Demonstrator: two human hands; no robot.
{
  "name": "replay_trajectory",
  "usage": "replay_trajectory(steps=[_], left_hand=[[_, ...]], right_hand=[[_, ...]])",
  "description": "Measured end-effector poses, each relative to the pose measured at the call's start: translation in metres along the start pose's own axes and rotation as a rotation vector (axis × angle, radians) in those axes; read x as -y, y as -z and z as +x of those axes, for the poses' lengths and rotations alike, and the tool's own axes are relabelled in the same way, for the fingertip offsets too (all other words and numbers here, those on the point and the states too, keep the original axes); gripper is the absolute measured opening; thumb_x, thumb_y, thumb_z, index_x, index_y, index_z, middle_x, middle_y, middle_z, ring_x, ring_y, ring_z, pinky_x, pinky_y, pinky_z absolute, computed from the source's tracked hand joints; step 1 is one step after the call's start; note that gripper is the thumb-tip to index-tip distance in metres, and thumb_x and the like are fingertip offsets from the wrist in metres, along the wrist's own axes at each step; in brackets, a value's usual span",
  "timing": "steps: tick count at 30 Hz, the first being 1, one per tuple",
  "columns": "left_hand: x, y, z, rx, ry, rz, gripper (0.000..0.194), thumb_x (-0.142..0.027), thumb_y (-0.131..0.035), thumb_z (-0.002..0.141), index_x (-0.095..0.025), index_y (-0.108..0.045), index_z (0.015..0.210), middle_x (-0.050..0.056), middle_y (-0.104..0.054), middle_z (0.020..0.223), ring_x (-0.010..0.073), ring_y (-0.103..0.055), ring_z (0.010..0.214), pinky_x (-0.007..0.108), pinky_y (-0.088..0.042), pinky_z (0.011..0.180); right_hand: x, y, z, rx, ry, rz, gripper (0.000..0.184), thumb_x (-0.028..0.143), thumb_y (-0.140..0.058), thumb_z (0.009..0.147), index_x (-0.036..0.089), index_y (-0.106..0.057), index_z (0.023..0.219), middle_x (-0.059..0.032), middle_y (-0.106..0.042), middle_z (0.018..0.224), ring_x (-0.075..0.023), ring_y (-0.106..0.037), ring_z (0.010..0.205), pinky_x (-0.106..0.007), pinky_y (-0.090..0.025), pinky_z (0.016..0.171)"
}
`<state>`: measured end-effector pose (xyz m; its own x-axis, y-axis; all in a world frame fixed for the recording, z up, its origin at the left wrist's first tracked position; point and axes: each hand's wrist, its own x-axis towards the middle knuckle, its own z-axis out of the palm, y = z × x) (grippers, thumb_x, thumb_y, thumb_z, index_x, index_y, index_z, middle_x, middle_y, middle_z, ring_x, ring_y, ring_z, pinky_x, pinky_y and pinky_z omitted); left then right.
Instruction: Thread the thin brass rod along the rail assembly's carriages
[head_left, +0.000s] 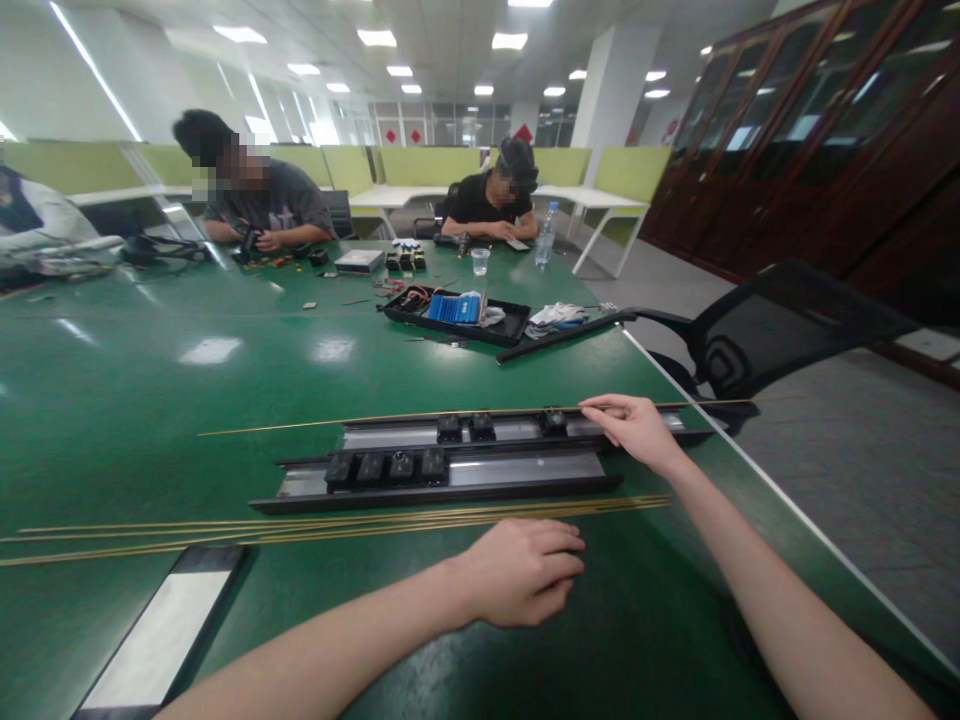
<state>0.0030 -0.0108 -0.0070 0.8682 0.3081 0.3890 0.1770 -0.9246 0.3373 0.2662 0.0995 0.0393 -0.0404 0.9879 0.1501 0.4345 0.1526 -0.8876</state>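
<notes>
My right hand (636, 430) pinches a long, thin brass-coloured rod (300, 427) between thumb and fingers. That rod lies along the back edge of the farther black rail (397, 437) and sticks out past both its ends. Three black blocks (481, 427) sit in this rail's channel. In the nearer rail (517, 470), several more black blocks (370, 468) stand in a row at the left. My left hand (525, 570) rests on the green table, holding nothing, its fingers loosely bent and slightly apart. Just beyond it lie several loose brass-coloured rods (337, 527).
A flat black-and-white panel (161, 635) lies at the front left. Farther back are a black tray (495, 325) with a blue finned part, gloves (555, 318), a cup (480, 262) and a bottle (546, 235). A chair (780, 320) stands right. Other people sit across the table.
</notes>
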Motion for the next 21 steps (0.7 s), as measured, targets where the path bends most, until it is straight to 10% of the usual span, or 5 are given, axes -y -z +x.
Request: replay_trajectory(steps=[21], left_hand=[[0.001,-0.001,-0.001,-0.011,0.001,0.001,0.028,-0.024,-0.049,0.096,-0.014,-0.069,0.113,0.01,-0.068,0.13,0.0224,-0.06,0.13,0.033,-0.05,0.111]], right_hand=[[0.0,0.018,-0.001,-0.006,-0.015,-0.067,0.055,0.062,-0.074,0.076,0.011,-0.077,0.096,0.0034,-0.048,0.045,-0.0093,-0.038,0.045,-0.026,-0.028,0.047]])
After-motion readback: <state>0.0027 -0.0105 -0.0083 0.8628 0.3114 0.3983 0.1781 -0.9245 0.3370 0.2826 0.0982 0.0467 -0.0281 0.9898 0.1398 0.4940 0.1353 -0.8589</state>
